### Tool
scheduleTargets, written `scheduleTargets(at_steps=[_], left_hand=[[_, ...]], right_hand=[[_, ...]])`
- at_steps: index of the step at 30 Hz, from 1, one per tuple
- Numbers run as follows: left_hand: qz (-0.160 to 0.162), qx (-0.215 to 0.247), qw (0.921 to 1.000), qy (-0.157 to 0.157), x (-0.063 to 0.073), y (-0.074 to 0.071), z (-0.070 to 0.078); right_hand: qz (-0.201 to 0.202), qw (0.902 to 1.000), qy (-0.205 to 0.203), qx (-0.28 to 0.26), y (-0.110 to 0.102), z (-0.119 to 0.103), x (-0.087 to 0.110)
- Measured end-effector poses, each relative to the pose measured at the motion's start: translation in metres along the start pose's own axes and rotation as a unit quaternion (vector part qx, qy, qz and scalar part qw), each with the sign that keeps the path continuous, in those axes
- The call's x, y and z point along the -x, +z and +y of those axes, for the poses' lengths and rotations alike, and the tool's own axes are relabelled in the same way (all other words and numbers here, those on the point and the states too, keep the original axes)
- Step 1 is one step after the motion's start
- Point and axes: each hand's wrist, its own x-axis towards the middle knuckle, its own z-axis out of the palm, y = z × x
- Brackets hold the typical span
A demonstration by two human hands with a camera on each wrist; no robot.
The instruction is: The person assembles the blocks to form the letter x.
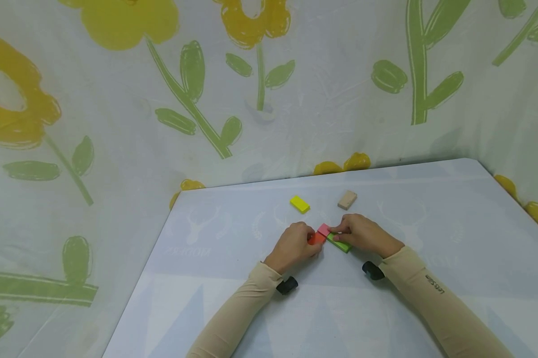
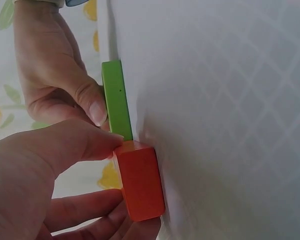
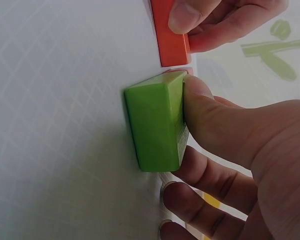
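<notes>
Between thumb and fingers, my left hand (image 1: 292, 247) pinches an orange block (image 2: 142, 182) lying on the table. My right hand (image 1: 364, 233) holds a green block (image 3: 152, 127), its thumb along the top edge and its fingers at the far end. The orange and green blocks slant toward each other, their near corners close together. A pink block (image 1: 324, 229) sits at the point where they meet, partly covered by the right fingertips. In the right wrist view, only a thin strip of the pink block shows behind the green one.
Beyond the hands, a yellow block (image 1: 300, 204) lies to the left and a plain wooden block (image 1: 347, 200) to the right. The white patterned table (image 1: 197, 293) ends at a flower-print curtain (image 1: 322, 99). Dark wrist cameras (image 1: 287, 286) sit under both sleeves.
</notes>
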Motion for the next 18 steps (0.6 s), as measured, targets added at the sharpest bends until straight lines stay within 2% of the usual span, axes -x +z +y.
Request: scheduleTargets(at_steps=[18], left_hand=[[0.008, -0.003, 0.9999, 0.005, -0.0032, 0.0042, -0.0025]], right_hand=[[0.002, 1.0, 0.004, 0.004, -0.0002, -0.0013, 0.0007]])
